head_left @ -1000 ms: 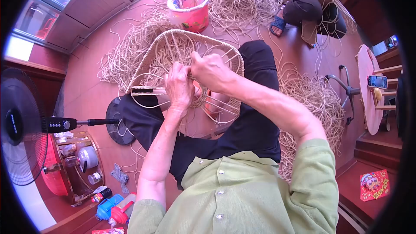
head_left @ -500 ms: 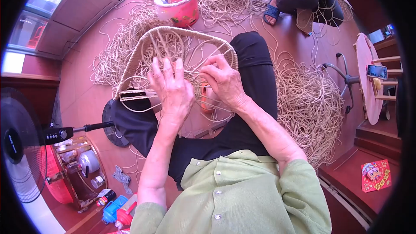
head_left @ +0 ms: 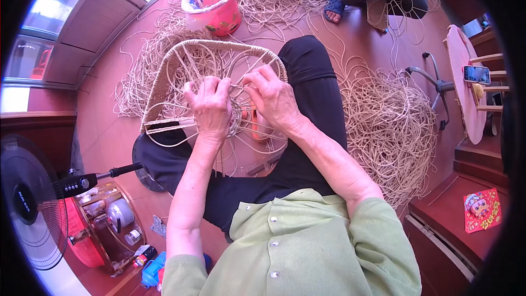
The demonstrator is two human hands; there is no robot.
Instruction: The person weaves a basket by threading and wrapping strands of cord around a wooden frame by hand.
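A cord-wrapped frame (head_left: 155,85) with a rounded top lies across my lap, and beige cords run from its rim to a woven centre (head_left: 236,123). My left hand (head_left: 212,111) is over the middle of it, fingers curled down and closed on cord. Beside it, my right hand (head_left: 274,101) pinches cord near the right part of the frame, thumb and forefinger together. The fingertips of both hands partly hide the strands they grip. Twisted cord strands (head_left: 170,126) cross the frame's lower left corner.
Piles of loose cord (head_left: 389,137) cover the floor on the right and beyond the frame. A pink lined bucket (head_left: 222,19) stands ahead. Another person's sandalled foot (head_left: 333,8) is at upper right. A fan (head_left: 33,203) stands left; a phone (head_left: 476,75) rests by a pink round board (head_left: 459,90).
My left hand's fingers have gone from stretched out to curled in at the cords. My right hand has shifted slightly left and up. The whole view has tilted a little.
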